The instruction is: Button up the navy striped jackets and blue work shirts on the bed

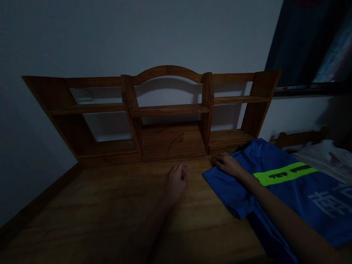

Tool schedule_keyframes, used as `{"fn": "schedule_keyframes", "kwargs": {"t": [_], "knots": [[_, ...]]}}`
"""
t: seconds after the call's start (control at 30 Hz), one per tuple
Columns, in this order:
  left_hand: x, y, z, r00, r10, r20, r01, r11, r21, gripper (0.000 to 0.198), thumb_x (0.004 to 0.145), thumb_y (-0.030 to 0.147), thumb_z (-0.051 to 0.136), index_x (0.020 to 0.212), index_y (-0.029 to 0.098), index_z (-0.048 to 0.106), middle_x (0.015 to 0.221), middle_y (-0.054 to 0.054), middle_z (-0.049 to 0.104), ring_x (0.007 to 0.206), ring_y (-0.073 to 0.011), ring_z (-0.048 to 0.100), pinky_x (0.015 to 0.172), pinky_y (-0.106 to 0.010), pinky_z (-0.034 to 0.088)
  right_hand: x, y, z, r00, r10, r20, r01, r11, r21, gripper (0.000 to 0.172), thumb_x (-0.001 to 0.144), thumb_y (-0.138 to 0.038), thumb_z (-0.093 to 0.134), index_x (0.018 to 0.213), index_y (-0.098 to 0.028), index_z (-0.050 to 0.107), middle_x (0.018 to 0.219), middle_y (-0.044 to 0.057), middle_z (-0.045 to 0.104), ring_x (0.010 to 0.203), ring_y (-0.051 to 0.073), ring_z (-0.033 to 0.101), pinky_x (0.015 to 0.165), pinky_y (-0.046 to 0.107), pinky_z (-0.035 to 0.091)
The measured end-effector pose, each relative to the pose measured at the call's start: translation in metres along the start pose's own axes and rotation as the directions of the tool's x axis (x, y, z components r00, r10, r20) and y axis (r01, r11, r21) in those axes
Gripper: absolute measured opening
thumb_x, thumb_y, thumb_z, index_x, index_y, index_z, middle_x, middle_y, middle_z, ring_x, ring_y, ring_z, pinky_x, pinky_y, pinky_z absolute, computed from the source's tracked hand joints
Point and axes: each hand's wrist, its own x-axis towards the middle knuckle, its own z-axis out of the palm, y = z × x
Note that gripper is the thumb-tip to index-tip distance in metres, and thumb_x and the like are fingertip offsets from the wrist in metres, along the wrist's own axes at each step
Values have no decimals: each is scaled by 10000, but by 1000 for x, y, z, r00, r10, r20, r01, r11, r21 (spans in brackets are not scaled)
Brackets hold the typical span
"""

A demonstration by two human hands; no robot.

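A blue garment (296, 191) with a bright green stripe and pale printed characters lies folded on the right side of a wooden desk (110, 221). My right hand (229, 164) rests palm down on the garment's far left corner, fingers lying flat on the cloth. My left hand (177, 179) rests on the bare desk top just left of the garment, its fingers loosely curled and holding nothing.
A wooden shelf unit (167, 110) with an arched top stands along the desk's back edge against a pale wall. A raised wooden rail (30, 208) runs down the desk's left side. Pale bedding (337, 162) and a dark window (325, 30) are at the right.
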Motion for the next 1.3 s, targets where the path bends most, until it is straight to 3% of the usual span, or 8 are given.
{"fn": "schedule_keyframes", "kwargs": {"t": [0.87, 0.93, 1.0, 1.07, 1.13, 1.2, 1.3], "knots": [[2, 8, -3, 999, -10, -40, 12, 999, 50, 331, 758, 55, 454, 1043, 194, 552, 923, -43, 540, 850, -157, 537, 760, -272, 442, 0, -3, -2, 999, 19, -39, -19, 1000, 12, 207, 878, -234, 453, 908, -174, 648, 938, 72, 611, 943, 180, 532, 858, 274, 385], [2, 8, -3, 999, -17, -41, 18, 999, 47, 300, 781, 80, 453, 1041, 193, 552, 907, -41, 557, 836, -153, 546, 757, -269, 438, -1, -9, -10, 995, 30, -97, -29, 999, 13, 216, 882, -219, 433, 963, -175, 628, 989, 80, 610, 980, 193, 524, 886, 299, 383], [2, 8, -5, 999, -32, -30, 33, 999, 37, 280, 802, 107, 452, 1053, 191, 545, 876, -35, 577, 808, -143, 558, 741, -258, 434, -5, -19, -25, 971, 55, -231, -46, 998, 43, 251, 889, -211, 406, 1053, -175, 593, 1063, 95, 600, 1032, 207, 512, 927, 327, 370], [2, 8, -8, 997, -71, -21, 72, 997, 33, 253, 815, 133, 457, 1047, 187, 543, 827, -21, 592, 763, -131, 566, 710, -239, 428, -12, -29, -45, 916, 106, -388, -67, 991, 113, 301, 901, -222, 373, 1142, -174, 546, 1123, 105, 589, 1063, 215, 513, 940, 339, 374], [2, 9, -12, 992, -127, -7, 127, 991, 42, 193, 824, 167, 467, 993, 179, 559, 756, -2, 596, 699, -119, 566, 666, -219, 417, -25, -36, -68, 869, 157, -470, -81, 981, 179, 332, 913, -253, 348, 1192, -180, 513, 1149, 99, 588, 1054, 213, 533, 917, 330, 399], [2, 11, -15, 985, -174, 16, 173, 983, 58, 134, 833, 216, 476, 909, 171, 576, 679, 14, 587, 635, -111, 558, 620, -203, 401, -43, -35, -91, 865, 175, -470, -100, 978, 181, 328, 917, -285, 349, 1182, -191, 519, 1132, 83, 602, 1022, 205, 558, 891, 312, 417], [1, 16, -19, 978, -206, 45, 203, 977, 65, 186, 844, 294, 474, 784, 163, 593, 604, 19, 574, 582, -112, 553, 578, -197, 387, -76, -17, -120, 913, 162, -374, -165, 986, 23, 288, 899, -319, 398, 1111, -208, 561, 1061, 71, 626, 966, 206, 581, 857, 305, 427]]}}
